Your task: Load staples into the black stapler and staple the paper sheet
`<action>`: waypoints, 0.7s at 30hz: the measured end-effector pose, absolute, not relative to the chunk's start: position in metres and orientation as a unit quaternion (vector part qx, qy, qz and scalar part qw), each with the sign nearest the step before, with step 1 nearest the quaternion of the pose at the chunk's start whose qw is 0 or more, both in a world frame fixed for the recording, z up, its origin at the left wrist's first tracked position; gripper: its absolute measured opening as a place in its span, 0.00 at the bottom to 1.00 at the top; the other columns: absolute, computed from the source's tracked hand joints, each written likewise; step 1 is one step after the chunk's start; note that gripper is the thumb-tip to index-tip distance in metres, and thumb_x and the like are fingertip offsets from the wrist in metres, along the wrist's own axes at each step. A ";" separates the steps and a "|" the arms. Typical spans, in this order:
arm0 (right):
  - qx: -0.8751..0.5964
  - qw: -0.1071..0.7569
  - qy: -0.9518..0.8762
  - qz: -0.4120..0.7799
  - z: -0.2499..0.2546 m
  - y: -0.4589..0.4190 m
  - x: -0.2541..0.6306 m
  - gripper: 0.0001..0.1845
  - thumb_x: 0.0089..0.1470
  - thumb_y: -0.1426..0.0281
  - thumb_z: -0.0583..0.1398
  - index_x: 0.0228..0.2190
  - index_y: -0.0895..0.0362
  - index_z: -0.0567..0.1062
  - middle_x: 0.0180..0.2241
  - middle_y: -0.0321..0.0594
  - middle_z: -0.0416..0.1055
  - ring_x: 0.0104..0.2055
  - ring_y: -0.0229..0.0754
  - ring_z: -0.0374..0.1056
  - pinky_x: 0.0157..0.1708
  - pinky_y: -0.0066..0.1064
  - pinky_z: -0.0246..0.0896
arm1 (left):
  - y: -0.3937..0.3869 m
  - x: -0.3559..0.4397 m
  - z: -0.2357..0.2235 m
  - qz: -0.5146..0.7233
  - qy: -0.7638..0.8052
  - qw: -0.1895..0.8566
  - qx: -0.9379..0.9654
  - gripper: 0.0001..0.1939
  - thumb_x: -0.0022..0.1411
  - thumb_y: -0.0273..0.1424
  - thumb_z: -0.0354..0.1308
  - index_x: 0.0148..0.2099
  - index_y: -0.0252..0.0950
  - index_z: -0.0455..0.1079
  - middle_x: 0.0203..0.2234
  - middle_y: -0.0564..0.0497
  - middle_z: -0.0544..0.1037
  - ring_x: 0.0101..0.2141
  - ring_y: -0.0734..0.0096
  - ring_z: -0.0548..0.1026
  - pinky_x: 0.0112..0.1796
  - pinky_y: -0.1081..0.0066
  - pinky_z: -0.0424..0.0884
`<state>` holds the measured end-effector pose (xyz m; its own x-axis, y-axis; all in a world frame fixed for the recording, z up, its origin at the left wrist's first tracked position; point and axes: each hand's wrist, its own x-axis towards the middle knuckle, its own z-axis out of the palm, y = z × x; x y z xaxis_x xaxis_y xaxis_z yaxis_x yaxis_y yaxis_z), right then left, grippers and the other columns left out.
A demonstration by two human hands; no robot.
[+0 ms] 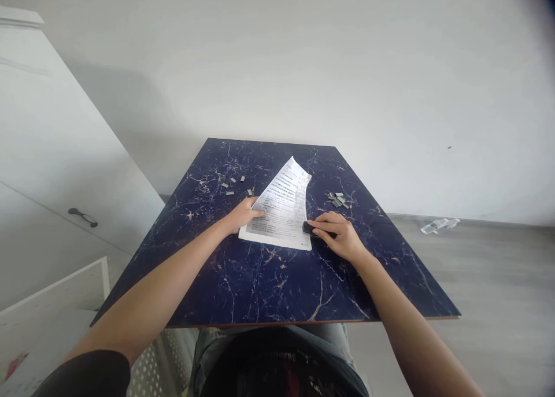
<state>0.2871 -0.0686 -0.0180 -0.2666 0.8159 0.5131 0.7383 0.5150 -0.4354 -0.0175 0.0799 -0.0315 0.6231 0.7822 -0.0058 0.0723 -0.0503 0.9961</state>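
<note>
A printed sheaf of paper (pixel 277 215) is held tilted over the dark blue marbled table (pixel 269 281), its far end raised and its right edge curved. My left hand (pixel 245 215) grips its left edge, thumb on top. My right hand (pixel 338 233) is closed around a small black stapler-like tool (pixel 309 227), whose front end meets the paper's right edge. Fingers partly cover the tool, so its exact kind is unclear. Several small grey metal pieces (pixel 338 200) lie piled beyond my right hand. A few similar loose metal pieces (pixel 229 193) are scattered beyond my left hand.
A white cabinet (pixel 52 143) with a dark handle (pixel 83 216) stands left of the table. Behind is a pale wall (pixel 303 67). A clear plastic bottle (pixel 439 226) lies on the grey floor (pixel 489 281) at right. The table's near edge is close to my lap.
</note>
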 end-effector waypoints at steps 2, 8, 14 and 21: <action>-0.492 0.340 -0.799 0.054 -0.016 -0.068 0.287 0.15 0.64 0.63 0.60 0.50 0.44 0.81 0.41 0.42 0.77 0.41 0.48 0.72 0.42 0.47 0.68 | 0.080 -0.018 -0.032 0.292 0.323 0.610 0.662 0.24 0.53 0.33 0.68 0.53 0.36 0.76 0.44 0.46 0.82 0.45 0.55 0.79 0.52 0.55 0.71; -0.511 0.303 -0.800 0.083 -0.006 -0.065 0.283 0.13 0.63 0.63 0.62 0.48 0.45 0.82 0.37 0.41 0.76 0.40 0.47 0.72 0.41 0.45 0.69 | 0.080 -0.018 -0.032 0.292 0.324 0.617 0.655 0.24 0.52 0.34 0.70 0.52 0.35 0.77 0.44 0.45 0.82 0.45 0.54 0.79 0.52 0.55 0.71; -0.541 0.272 -0.788 0.112 0.008 -0.065 0.275 0.12 0.61 0.63 0.63 0.45 0.47 0.83 0.33 0.41 0.75 0.38 0.46 0.71 0.39 0.41 0.68 | 0.082 -0.018 -0.035 0.291 0.325 0.616 0.656 0.24 0.52 0.33 0.69 0.52 0.35 0.76 0.44 0.45 0.83 0.44 0.55 0.79 0.51 0.56 0.72; -0.587 0.155 -0.790 0.079 0.031 -0.061 0.267 0.13 0.58 0.68 0.64 0.44 0.47 0.84 0.33 0.37 0.76 0.34 0.41 0.70 0.36 0.33 0.62 | 0.081 -0.017 -0.033 0.290 0.322 0.624 0.651 0.24 0.51 0.33 0.69 0.52 0.34 0.76 0.43 0.45 0.82 0.44 0.55 0.79 0.49 0.57 0.72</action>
